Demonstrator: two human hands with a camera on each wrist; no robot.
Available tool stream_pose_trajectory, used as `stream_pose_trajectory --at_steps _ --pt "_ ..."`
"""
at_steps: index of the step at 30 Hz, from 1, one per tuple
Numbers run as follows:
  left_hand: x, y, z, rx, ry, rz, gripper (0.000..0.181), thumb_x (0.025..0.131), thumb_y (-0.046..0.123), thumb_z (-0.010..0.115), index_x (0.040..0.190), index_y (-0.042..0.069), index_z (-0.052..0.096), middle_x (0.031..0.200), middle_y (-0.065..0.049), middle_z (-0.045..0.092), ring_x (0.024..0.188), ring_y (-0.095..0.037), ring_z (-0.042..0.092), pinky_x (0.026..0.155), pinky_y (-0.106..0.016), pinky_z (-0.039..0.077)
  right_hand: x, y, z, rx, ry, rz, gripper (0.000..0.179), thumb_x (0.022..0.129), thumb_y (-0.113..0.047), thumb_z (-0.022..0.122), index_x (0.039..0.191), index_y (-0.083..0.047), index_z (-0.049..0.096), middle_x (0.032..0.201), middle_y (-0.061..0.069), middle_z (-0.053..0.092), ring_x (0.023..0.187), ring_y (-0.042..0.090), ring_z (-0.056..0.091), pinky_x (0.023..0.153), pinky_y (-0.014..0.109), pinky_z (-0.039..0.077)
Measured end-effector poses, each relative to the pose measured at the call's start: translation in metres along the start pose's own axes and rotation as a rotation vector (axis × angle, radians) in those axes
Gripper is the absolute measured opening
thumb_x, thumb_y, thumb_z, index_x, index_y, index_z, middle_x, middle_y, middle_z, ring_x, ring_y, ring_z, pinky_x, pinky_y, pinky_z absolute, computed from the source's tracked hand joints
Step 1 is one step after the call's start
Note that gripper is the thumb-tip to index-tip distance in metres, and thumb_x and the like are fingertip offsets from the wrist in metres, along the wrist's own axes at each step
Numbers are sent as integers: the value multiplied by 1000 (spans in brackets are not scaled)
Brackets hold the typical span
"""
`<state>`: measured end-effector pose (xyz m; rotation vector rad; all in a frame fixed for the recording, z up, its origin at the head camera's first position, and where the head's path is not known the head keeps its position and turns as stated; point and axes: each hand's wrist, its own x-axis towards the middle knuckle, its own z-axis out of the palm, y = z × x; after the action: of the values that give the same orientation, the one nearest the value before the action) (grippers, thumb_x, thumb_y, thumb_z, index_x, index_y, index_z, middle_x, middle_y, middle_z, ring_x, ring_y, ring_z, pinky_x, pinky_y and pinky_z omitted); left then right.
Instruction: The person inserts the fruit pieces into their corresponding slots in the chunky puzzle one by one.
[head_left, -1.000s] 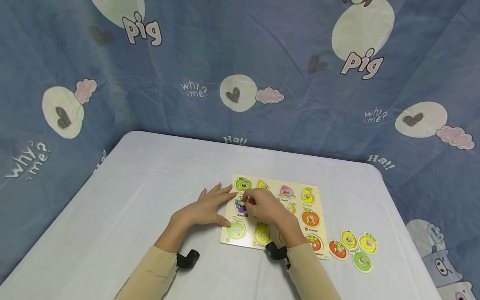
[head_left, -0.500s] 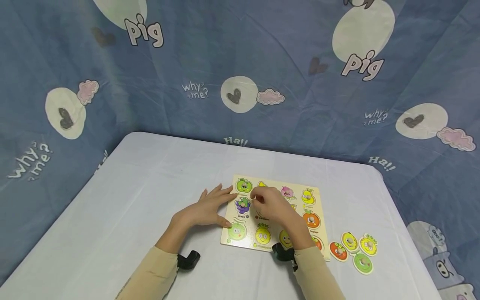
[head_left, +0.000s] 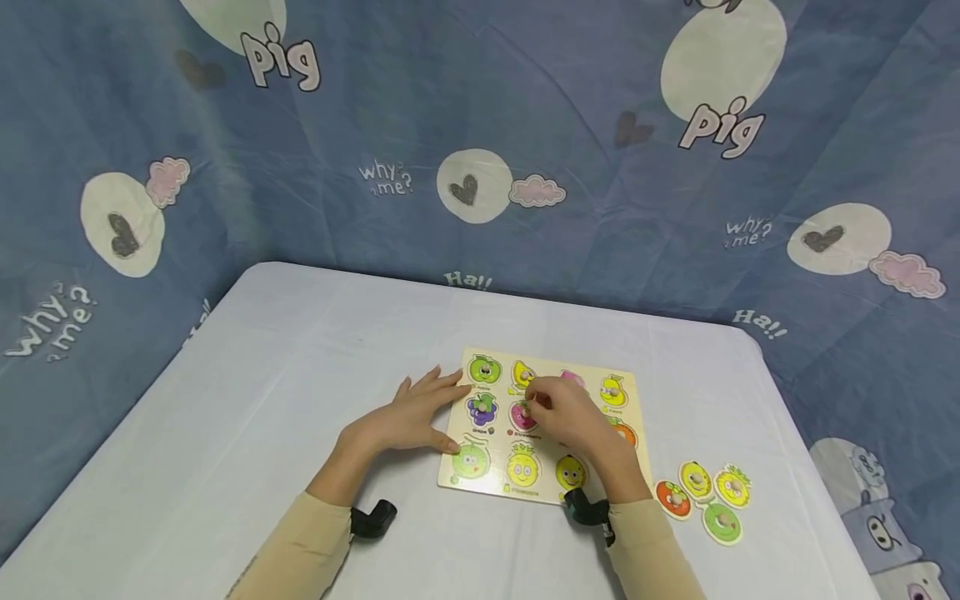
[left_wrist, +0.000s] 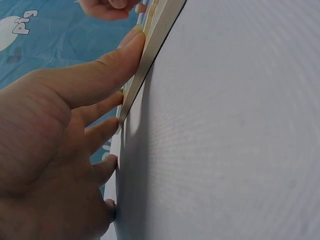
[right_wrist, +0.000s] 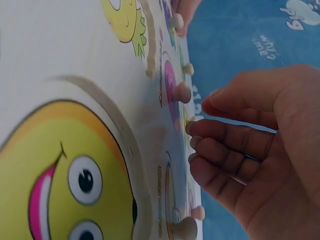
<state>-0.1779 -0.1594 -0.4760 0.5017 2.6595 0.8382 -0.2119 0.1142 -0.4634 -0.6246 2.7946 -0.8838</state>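
Note:
A wooden fruit peg puzzle board point(head_left: 545, 458) lies on the white table. My left hand point(head_left: 408, 419) is at its left edge, thumb and fingers spread; in the left wrist view the thumb point(left_wrist: 117, 65) lies against the board's rim. Above the board is my right hand point(head_left: 576, 414), its fingers loosely bent and nothing between them. In the right wrist view its fingertips are close to the strawberry piece's knob point(right_wrist: 182, 93), with a gap between. The strawberry piece point(head_left: 522, 417) and the grape piece point(head_left: 482, 409) sit in their slots. The right hand covers part of the board.
Right of the board lie loose knobbed pieces: a red tomato-like one point(head_left: 673, 500), a lemon point(head_left: 696, 480), a pineapple point(head_left: 732, 487) and a green round one point(head_left: 722, 523). A blue printed cloth point(head_left: 600, 250) hangs behind the table.
My right hand has moved right, from the grape piece across the strawberry piece, uncovering both. My left hand stays at the board's left edge.

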Motion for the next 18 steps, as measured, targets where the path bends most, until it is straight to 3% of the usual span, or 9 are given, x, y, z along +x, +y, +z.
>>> stream_pose_trajectory --at_steps 10,18 --pt "0 1 -1 -12 8 -2 96 71 43 85 153 22 40 166 -2 24 157 -31 3 122 -66 -2 -4 9 -7 -34 12 -1 7 92 -17 65 92 -18 72 74 -7 58 75 14 50 65 28 43" --pt "2 1 0 -3 0 -23 96 71 43 85 153 24 40 166 0 23 157 -30 2 123 -65 -3 -16 16 -19 -6 -11 53 7 93 -18 66 97 -16 71 77 -3 58 73 15 51 64 28 43"
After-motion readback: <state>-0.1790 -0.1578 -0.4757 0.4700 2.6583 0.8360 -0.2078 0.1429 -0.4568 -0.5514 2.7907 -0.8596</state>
